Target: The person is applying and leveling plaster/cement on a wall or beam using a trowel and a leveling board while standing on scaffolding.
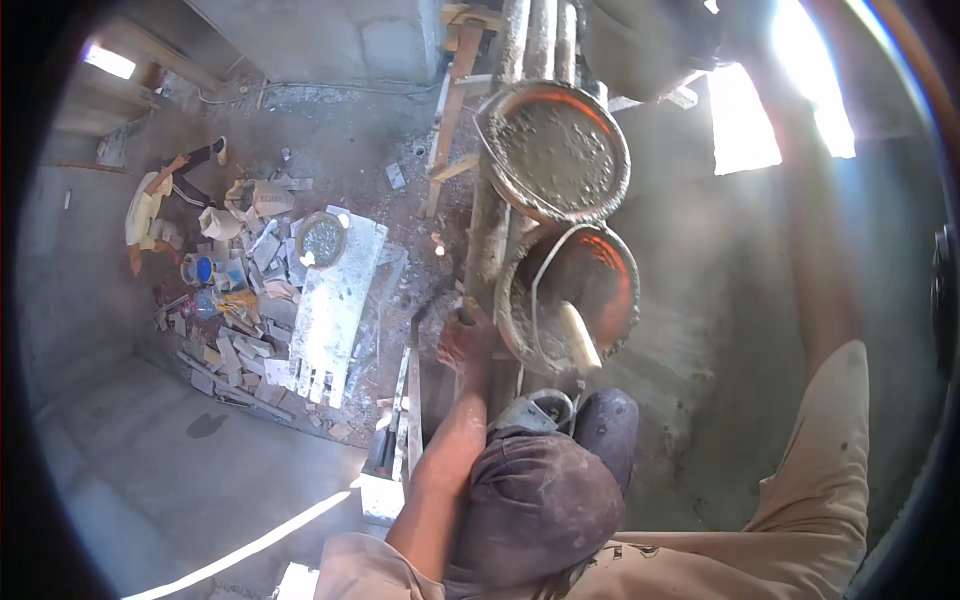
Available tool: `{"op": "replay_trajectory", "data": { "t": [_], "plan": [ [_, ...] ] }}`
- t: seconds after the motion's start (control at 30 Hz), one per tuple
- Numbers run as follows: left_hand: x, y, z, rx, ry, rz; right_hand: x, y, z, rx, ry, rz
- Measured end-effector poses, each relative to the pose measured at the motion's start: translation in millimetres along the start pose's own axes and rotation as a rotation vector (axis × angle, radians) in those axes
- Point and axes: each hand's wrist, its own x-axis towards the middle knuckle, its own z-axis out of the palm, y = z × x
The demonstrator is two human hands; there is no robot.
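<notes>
My left hand (466, 340) grips a cement-smeared pole of the scaffold (478, 262), left of the lower bucket (612, 300), which has a wire handle and a pale cylindrical tool handle (578, 335) inside. Above it, another bucket (555, 150) holds wet grey mortar. A small grey container (525, 412) sits between my knees. My right arm reaches up along the plastered wall; my right hand (735, 40) is blurred in shadow and glare at the top, its fingers unclear.
Down at the left, a person (150, 210) bends beside rubble (240, 355), sacks (255, 200), a blue-topped bucket (204, 270) and a white board (330, 300) bearing a mortar pan (322, 240). A wooden ladder-like frame (452, 110) stands near the scaffold. Bright openings (740, 120) are at upper right.
</notes>
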Motion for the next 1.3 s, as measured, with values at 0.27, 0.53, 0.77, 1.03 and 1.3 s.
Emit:
{"op": "replay_trajectory", "data": {
  "t": [0.27,0.53,0.77,1.03,1.3],
  "plan": [
    [15,-14,12,-0.012,-0.031,-0.079,-20,20,168,-0.053,-0.127,0.149],
    [19,-9,7,-0.004,-0.126,-0.074,-35,71,234,-0.200,-0.263,0.264],
    [10,-17,10,-0.020,-0.120,-0.138,-119,54,168,0.104,-0.572,0.175],
    [31,-54,30,0.116,-0.021,0.008,-272,-3,-54,0.349,-1.200,0.273],
    [8,-17,26,0.086,0.026,0.091,-322,-43,-108,-0.090,-1.382,0.208]
  ]
}}
